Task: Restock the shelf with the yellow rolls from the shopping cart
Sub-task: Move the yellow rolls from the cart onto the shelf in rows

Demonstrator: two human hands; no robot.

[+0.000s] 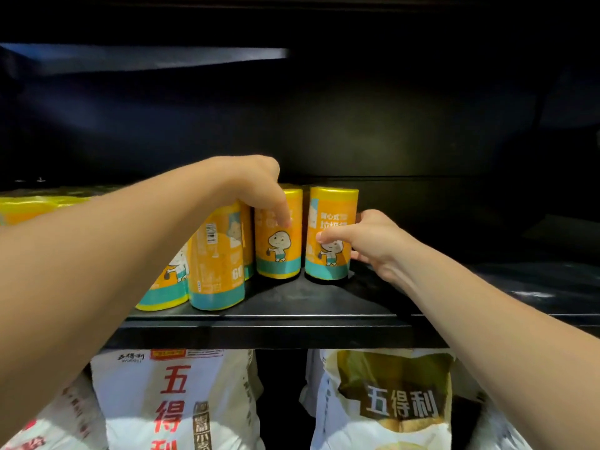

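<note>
Black shelf boards carry upright yellow rolls, grouped left of centre. The rightmost yellow roll is held by the right hand, whose grip is closed round the label with the thumb in front. The neighbouring yellow roll is gripped from above by the left hand. The two are narrowly apart. If either is shoved sideways, the front rolls near the edge could be toppled. No cart is seen.

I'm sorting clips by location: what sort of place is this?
Probably a shop aisle: identical yellow rolls lined up on a dark shelf, with branded white bags stocked below.
</note>
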